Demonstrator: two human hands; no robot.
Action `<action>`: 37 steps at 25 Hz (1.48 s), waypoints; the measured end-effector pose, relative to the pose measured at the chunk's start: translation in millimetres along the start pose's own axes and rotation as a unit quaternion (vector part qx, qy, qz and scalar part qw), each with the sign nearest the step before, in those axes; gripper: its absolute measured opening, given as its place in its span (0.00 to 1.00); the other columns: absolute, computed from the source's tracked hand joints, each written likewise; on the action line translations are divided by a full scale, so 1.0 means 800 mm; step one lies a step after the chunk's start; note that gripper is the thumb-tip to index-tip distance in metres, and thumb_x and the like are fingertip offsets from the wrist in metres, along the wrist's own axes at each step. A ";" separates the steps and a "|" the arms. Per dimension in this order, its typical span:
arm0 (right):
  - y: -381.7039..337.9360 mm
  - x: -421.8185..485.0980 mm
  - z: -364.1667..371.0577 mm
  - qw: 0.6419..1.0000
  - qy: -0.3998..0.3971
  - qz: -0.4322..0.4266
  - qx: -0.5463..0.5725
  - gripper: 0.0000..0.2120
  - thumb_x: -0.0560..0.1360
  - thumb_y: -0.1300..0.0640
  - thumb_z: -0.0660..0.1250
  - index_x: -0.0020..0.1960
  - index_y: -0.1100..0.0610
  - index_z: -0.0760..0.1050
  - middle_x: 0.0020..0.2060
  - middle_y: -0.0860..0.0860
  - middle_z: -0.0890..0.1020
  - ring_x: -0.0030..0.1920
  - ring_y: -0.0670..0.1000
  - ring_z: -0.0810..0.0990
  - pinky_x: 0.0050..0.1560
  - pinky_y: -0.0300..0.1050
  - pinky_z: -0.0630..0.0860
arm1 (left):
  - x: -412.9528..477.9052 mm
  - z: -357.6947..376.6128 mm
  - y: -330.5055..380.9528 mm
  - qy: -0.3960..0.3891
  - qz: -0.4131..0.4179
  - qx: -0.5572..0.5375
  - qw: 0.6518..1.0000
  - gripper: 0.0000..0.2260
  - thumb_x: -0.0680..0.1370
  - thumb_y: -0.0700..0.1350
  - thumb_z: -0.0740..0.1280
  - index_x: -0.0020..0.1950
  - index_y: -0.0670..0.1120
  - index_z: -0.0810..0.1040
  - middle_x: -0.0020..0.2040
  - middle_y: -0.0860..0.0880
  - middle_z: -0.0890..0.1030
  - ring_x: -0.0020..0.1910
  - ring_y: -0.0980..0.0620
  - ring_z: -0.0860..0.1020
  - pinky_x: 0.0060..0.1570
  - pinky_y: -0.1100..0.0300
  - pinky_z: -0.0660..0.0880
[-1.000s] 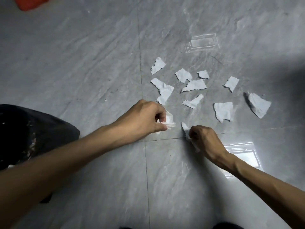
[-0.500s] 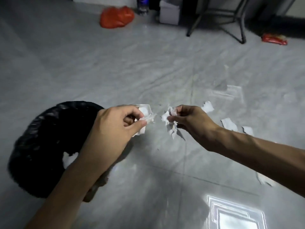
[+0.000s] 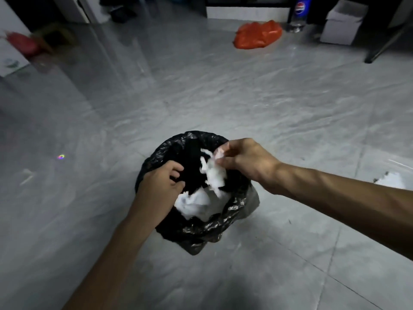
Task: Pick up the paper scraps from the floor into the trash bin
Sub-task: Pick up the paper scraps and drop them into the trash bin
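The trash bin (image 3: 207,229), lined with a black plastic bag, stands on the grey tiled floor in the middle of the view. White paper (image 3: 196,203) lies inside it. My right hand (image 3: 245,162) is over the bin's far right rim, pinching white paper scraps (image 3: 214,173) that dangle into the opening. My left hand (image 3: 161,184) hovers over the left rim with its fingers curled and apart, and no paper shows in it. One more paper scrap (image 3: 391,180) lies on the floor at the right edge.
An orange plastic bag (image 3: 257,34), a Pepsi bottle (image 3: 299,12) and a white cardboard box (image 3: 342,23) sit at the far right wall. A dark furniture leg (image 3: 384,45) slants down beside the box. Red and dark items (image 3: 24,44) lie far left.
Both hands lifted off the floor with scraps and moved left over the bin. The left hand's scrap is no longer in its fingers; the right hand still holds its scraps.
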State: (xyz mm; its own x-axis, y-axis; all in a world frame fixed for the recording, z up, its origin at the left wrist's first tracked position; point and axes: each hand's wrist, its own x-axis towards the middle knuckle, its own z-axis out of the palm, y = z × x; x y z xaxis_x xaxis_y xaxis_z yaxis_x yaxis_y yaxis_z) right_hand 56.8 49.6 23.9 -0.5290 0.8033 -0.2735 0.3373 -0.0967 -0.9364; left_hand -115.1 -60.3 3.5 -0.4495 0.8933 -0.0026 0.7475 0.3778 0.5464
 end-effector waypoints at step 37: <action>0.416 -0.314 -0.347 0.894 0.210 0.209 -0.337 0.19 0.74 0.55 0.67 0.64 0.52 0.74 0.60 0.54 0.75 0.56 0.60 0.80 0.49 0.49 0.76 | -0.104 0.414 0.396 -0.408 0.324 0.228 0.822 0.17 0.75 0.45 0.64 0.64 0.46 0.70 0.64 0.44 0.75 0.62 0.42 0.73 0.58 0.50 0.73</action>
State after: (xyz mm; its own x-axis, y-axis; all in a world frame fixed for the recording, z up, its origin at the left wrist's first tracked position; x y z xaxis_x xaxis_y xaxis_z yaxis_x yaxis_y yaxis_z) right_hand 517.9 -21.4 -157.7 0.0435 0.9431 -0.3297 0.9048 -0.1772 -0.3873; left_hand 321.3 65.6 -100.4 0.4547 0.7383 -0.4981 0.8900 -0.3562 0.2845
